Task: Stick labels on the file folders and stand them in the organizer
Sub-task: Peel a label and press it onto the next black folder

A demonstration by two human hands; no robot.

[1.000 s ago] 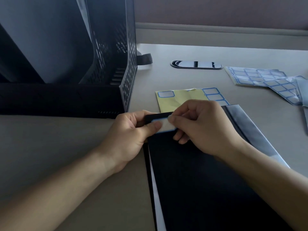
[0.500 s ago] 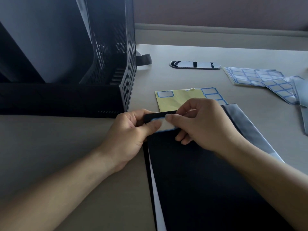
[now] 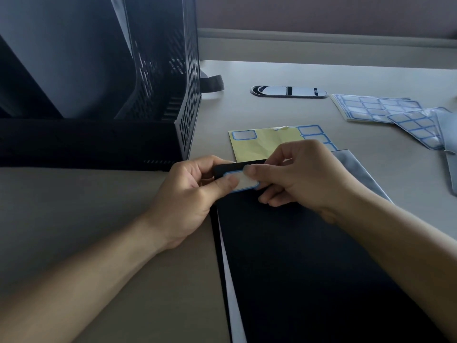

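**Label Being Set on the Folder's Top Corner**

A blue-bordered label is held at the far left corner of a black file folder, which lies flat on the table just beside the black mesh organizer. The sticking step is judged to be in hand; the label does not look fully pressed down. Next, it needs to be smoothed flat, and the folder then stood in the organizer. The corner is gripped by the left hand, its thumb laid on the label's left end. The right end is pinched by the right hand, fingers curled, so that both hands are brought together. A yellow backing sheet lies just beyond them.
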